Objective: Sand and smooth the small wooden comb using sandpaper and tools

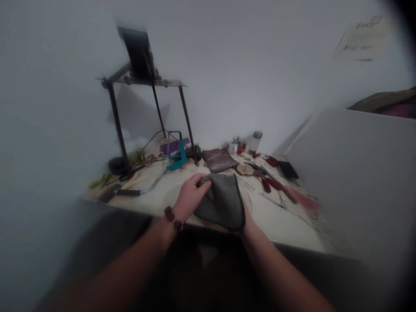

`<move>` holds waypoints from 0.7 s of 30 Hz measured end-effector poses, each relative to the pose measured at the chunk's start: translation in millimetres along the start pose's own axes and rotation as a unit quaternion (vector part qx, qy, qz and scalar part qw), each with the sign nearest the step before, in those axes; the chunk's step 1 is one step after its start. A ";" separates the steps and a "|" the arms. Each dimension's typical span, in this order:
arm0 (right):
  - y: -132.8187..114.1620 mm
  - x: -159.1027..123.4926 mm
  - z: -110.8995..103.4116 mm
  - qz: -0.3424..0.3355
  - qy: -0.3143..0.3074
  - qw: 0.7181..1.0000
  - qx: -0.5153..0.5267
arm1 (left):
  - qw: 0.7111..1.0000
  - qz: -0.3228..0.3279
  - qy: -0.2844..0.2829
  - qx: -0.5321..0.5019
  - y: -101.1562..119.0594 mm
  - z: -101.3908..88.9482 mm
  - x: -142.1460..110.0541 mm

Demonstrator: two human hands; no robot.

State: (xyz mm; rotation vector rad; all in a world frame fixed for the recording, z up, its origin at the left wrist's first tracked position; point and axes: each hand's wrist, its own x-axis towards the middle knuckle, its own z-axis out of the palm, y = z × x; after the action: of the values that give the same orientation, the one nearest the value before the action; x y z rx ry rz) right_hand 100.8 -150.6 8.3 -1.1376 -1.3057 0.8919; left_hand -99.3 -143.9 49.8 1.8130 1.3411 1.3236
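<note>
A grey cloth [224,201] with a dark edging is held up over the front of the table. My left hand [191,193] pinches its upper left part between thumb and fingers; a brown beaded bracelet circles that wrist. My right hand [248,220] is under the cloth's right side, where only a bit near the wrist shows. The cloth hides its fingers and whatever they may hold. Just beyond the cloth are a dark brown square sheet [219,159] and a round wooden piece [245,169].
A metal-legged stand [113,117] rises at the back left. Nearby are a teal-handled saw [180,158] and a black-gripped tool [129,192]. Red-handled tools [266,185], a glass jar [255,143] and a white cup [232,147] occupy the right and back. A pale panel [351,173] borders the right.
</note>
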 end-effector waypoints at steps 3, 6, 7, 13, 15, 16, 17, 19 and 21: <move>-0.4 2.6 -19.8 -0.001 0.048 0.998 0.043 | 0.999 0.016 -0.006 0.028 -1.9 -0.1 11.1; -8.3 15.2 -35.0 -0.054 0.132 0.988 0.050 | 0.996 0.064 -0.035 0.056 -1.1 7.4 25.1; -12.0 21.3 -36.4 -0.073 0.115 0.990 0.029 | 0.993 0.086 -0.054 0.059 0.2 12.2 30.2; -22.0 58.7 -23.8 -0.080 -0.092 0.983 -0.141 | 0.982 0.149 -0.074 0.093 1.0 44.6 64.1; -15.3 68.8 -22.3 -0.058 -0.094 0.982 -0.152 | 0.982 0.142 -0.077 0.099 -7.0 51.7 75.4; -10.4 74.0 -22.6 -0.046 -0.105 0.983 -0.143 | 0.982 0.138 -0.080 0.099 -12.3 55.0 80.9; -4.6 79.5 -23.2 -0.036 -0.119 0.985 -0.123 | 0.983 0.134 -0.084 0.097 -18.0 58.5 86.1; 8.0 92.3 -25.0 -0.017 -0.137 0.988 -0.068 | 0.984 0.127 -0.094 0.087 -29.8 66.4 96.2; 21.0 107.8 -27.1 -0.005 -0.120 0.992 -0.032 | 0.985 0.120 -0.104 0.075 -41.2 75.7 105.5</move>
State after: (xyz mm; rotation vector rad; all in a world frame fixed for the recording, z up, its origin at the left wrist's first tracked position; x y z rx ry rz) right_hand 140.6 -45.2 18.1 -1.0961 -1.5442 1.0091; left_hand -43.7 -21.5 28.1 2.2056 1.1651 1.1359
